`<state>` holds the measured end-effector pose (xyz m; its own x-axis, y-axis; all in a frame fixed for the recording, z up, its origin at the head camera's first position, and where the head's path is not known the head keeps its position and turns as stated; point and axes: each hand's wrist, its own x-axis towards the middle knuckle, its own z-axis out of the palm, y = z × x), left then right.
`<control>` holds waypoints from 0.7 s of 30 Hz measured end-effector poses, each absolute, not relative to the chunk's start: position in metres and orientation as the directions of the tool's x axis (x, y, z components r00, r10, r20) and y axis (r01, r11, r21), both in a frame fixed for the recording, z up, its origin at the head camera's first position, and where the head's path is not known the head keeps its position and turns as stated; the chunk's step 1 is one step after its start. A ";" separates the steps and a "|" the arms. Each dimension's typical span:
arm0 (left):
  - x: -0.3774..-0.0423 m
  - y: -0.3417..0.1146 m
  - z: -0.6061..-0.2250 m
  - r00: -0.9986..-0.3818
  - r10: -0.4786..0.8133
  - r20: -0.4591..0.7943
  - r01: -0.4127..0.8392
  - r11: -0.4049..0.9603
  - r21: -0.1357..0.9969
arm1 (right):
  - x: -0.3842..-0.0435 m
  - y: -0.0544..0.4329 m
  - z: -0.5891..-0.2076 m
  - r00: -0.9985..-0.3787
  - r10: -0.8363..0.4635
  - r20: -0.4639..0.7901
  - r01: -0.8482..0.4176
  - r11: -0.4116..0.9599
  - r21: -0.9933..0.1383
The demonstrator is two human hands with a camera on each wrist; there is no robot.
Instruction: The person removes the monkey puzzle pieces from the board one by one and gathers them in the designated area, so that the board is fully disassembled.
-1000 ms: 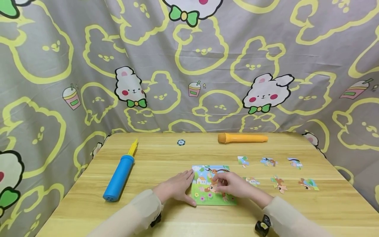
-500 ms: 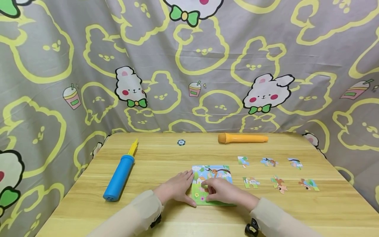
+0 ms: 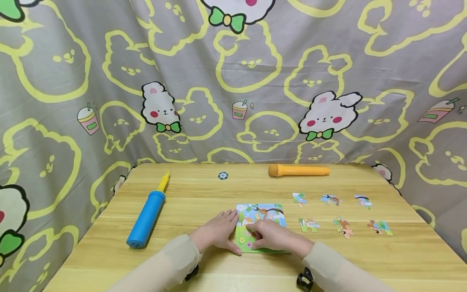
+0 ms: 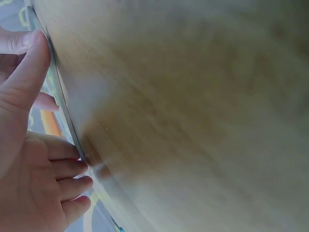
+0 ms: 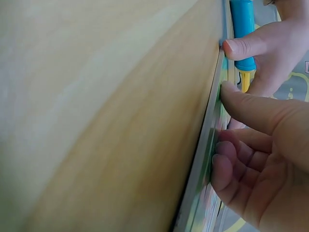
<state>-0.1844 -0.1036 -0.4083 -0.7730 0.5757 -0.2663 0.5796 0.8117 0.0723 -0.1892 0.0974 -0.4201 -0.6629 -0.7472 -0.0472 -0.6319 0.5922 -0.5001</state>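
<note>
A square picture puzzle (image 3: 268, 248) lies flat on the wooden table, with a printed scene of a house, flowers and a branch. My left hand (image 3: 219, 230) rests at its left edge, fingers stretched and thumb by the near corner. Over the middle of the puzzle is my right hand (image 3: 273, 235); its index finger and thumb touch the surface, and the other fingers curl loosely. In the right wrist view its fingertips (image 5: 223, 169) meet the board, with no loose piece visible between them. The puzzle part beneath this hand is hidden.
Several loose jigsaw pieces (image 3: 309, 224) lie in two rows right of the puzzle. A blue hand pump (image 3: 146, 219) with a yellow nozzle is at the left. Toward the back are a round chip (image 3: 223, 175) and an orange toy microphone (image 3: 299, 170). A patterned curtain (image 3: 204, 73) hangs behind.
My right hand has moved left across the puzzle, from its right part to its middle, and come down onto it. My left hand and the loose pieces have stayed in place.
</note>
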 end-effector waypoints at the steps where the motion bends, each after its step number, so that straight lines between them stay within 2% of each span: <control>1: -0.184 -0.103 -0.408 -0.773 0.577 -0.265 0.581 0.811 0.071 | -0.189 0.097 -0.420 -0.662 -0.748 -0.048 -0.634 0.593 -0.496; 9: -0.184 -0.103 -0.408 -0.770 0.581 -0.263 0.584 0.808 0.074 | -0.190 0.097 -0.421 -0.668 -0.743 -0.053 -0.622 0.595 -0.509; 21: -0.185 -0.103 -0.409 -0.770 0.582 -0.262 0.593 0.804 0.043 | -0.190 0.102 -0.423 -0.694 -0.720 -0.024 -0.550 0.551 -0.627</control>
